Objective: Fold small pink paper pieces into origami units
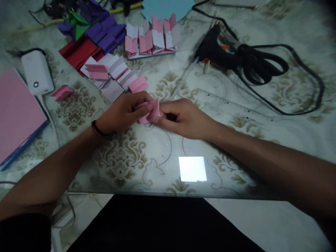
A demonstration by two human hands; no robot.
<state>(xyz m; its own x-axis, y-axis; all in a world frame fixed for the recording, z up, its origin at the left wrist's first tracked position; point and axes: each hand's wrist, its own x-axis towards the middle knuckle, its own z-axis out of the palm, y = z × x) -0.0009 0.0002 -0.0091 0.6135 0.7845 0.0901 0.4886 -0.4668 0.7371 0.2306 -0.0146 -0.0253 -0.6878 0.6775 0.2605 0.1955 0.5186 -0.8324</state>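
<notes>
A folded pink paper piece (155,109) is held between both hands above the patterned tabletop. My left hand (131,109) pinches it from the left, thumb across its front. From the right, my right hand (181,117) grips its edge between thumb and fingers. Just beyond my left hand lies a cluster of white and pink folded paper pieces (111,71), with one pink folded piece (138,84) at its near right corner. Farther back is a block of pink and white folded pieces (158,39) on a backing. The hands partly hide the held piece.
A black glue gun (214,47) with a coiled black cable lies at the back right, near a clear ruler (228,102). Purple folded paper (106,33), red folded paper (78,52), a white device (37,71) with a cable and pink sheets (19,112) occupy the left.
</notes>
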